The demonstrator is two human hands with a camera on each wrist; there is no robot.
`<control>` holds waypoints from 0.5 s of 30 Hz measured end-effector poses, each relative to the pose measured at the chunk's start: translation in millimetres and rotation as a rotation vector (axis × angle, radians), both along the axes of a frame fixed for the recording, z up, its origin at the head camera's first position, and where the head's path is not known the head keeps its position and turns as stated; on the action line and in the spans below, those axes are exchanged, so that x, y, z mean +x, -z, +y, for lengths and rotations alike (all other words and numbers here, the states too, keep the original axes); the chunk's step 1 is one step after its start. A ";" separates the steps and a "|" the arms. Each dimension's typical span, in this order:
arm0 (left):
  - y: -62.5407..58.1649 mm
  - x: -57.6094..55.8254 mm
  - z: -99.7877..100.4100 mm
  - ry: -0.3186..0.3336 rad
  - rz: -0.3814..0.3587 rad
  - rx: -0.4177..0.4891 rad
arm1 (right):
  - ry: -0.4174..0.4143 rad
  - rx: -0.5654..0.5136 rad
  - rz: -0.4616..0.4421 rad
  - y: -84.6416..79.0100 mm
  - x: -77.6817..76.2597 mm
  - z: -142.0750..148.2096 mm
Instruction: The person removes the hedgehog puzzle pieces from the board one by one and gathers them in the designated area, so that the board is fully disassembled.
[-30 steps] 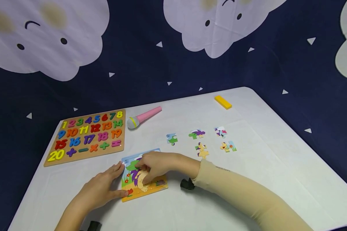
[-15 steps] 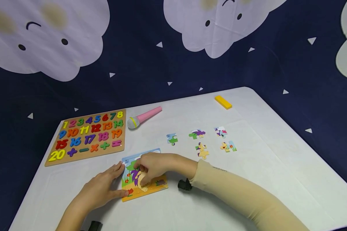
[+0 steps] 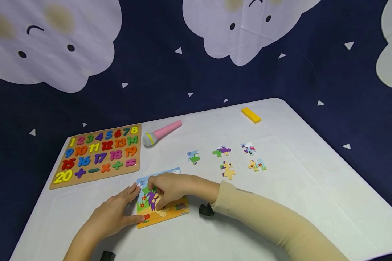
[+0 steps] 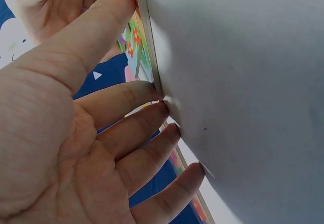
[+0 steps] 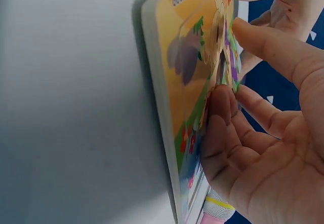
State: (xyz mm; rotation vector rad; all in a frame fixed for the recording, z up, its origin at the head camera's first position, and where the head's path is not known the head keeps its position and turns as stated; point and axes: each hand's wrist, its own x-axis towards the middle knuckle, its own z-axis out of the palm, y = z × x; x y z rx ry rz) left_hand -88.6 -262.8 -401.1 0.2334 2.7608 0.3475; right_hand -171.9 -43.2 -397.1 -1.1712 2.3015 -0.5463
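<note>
A jigsaw puzzle board (image 3: 164, 219) with a cartoon picture lies in front of the person in the head view. The left hand (image 3: 112, 211) steadies it with fairly straight fingers, the thumb on the lower left corner and fingertips by the left edge. Over the board, the right hand (image 3: 170, 186) has curled fingers. In the right wrist view, its thumb and index finger pinch a puzzle piece (image 5: 218, 36) that looks slightly raised from the board. Fingers partly hide this piece. Loose puzzle pieces lie to the right, including a green and blue one (image 3: 193, 157) and a yellow one (image 3: 228, 170).
A wooden number board (image 3: 96, 156) lies at the left. Behind the puzzle are a pink toy microphone (image 3: 163, 132) and, farther right, a yellow block (image 3: 250, 115). The white table (image 3: 313, 195) ends at a dark blue cloud-print backdrop (image 3: 150, 72).
The right hand has shifted slightly left across the puzzle board. The left hand has stayed at the board's left edge, and the loose pieces lie as before.
</note>
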 end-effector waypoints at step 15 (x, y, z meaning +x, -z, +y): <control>0.0 -0.5 1.1 -0.019 -0.021 -0.006 | 0.071 0.013 0.037 3.4 7.4 -12.0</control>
